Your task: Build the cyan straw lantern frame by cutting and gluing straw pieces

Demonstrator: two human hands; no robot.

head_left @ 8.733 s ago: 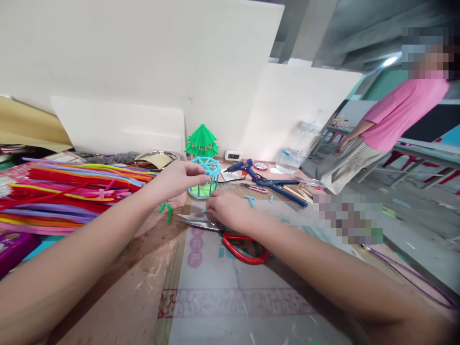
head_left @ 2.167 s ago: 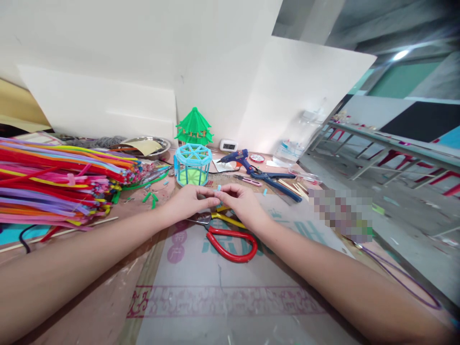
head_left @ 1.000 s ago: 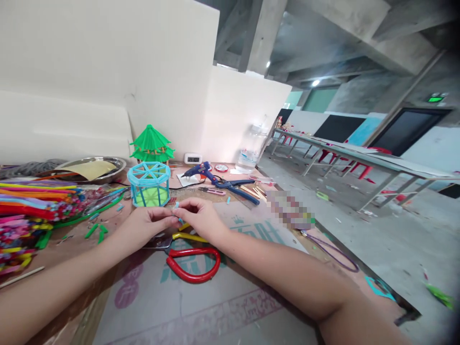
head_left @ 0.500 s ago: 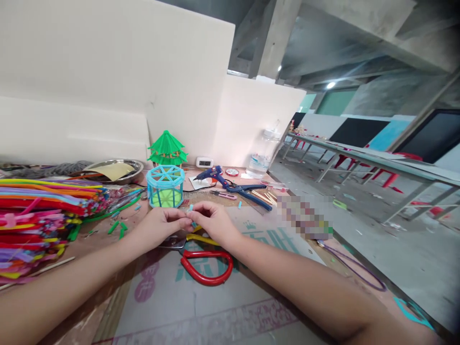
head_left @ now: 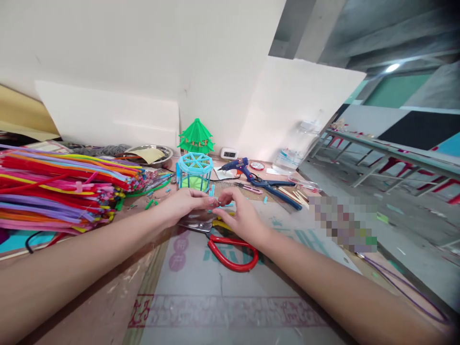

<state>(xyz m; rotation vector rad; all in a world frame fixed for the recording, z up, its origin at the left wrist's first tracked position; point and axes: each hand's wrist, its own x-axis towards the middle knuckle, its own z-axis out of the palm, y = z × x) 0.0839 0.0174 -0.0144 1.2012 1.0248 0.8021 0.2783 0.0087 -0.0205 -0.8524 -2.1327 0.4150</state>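
White boards back your cluttered table point(head_left: 108, 306), long benches off right. Your left hand point(head_left: 187, 203) and right hand point(head_left: 239, 213) meet fingertip to fingertip, both pinched on a short blue stem piece point(head_left: 212, 191), just above the red-handled scissors point(head_left: 230, 247), near the blue lantern point(head_left: 194, 171).

one scissors point(head_left: 230, 242), one glue gun point(head_left: 237, 166), two straw models point(head_left: 194, 171)

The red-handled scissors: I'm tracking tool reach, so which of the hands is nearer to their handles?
Right. The right hand hovers just above the red-handled scissors; the left hand sits farther left, over the blade end.
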